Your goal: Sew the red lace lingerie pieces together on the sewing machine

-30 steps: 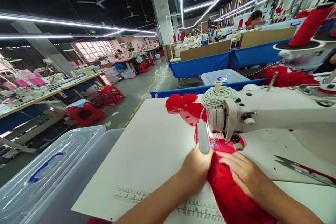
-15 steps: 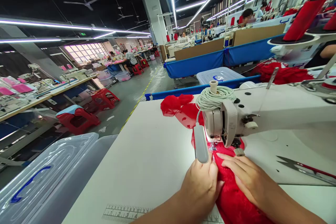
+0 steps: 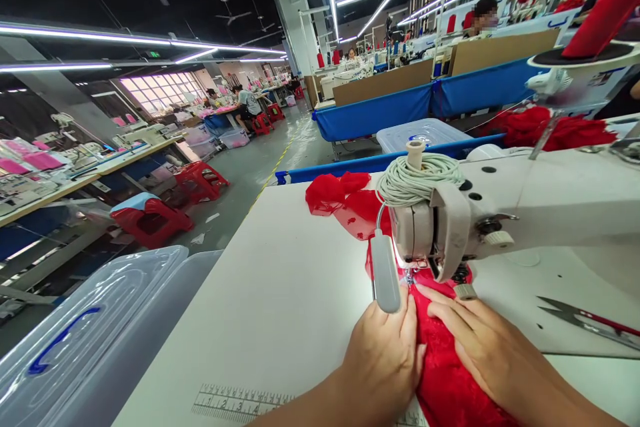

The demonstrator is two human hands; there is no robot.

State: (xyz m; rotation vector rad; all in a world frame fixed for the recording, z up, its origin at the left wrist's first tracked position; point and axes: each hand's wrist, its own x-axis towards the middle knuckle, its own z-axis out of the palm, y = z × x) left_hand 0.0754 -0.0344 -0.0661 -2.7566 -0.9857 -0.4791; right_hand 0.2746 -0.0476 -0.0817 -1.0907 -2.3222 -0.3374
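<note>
Red fabric (image 3: 445, 373) runs from the front edge of the white table up under the needle area of a white sewing machine (image 3: 550, 207), and more of it lies bunched behind the machine head. My left hand (image 3: 383, 353) grips the fabric's left edge, thumb and fingers pressed together, just in front of the presser foot (image 3: 410, 276). Lying on the fabric from the right, my right hand (image 3: 480, 340) has its fingers stretched toward the foot. A grey lamp (image 3: 386, 273) hangs over my left fingertips and partly hides them.
Thread snips (image 3: 590, 320) lie at the right. A printed ruler (image 3: 235, 403) marks the table's front. Lidded plastic bins (image 3: 90, 320) stand at the left. A red thread cone (image 3: 603, 13) rises at the right. Beyond are red stools (image 3: 150, 220) and people at machines.
The view has shifted slightly, with the machine a little farther right in it. Both hands stay on the fabric near the foot, almost unmoved.
</note>
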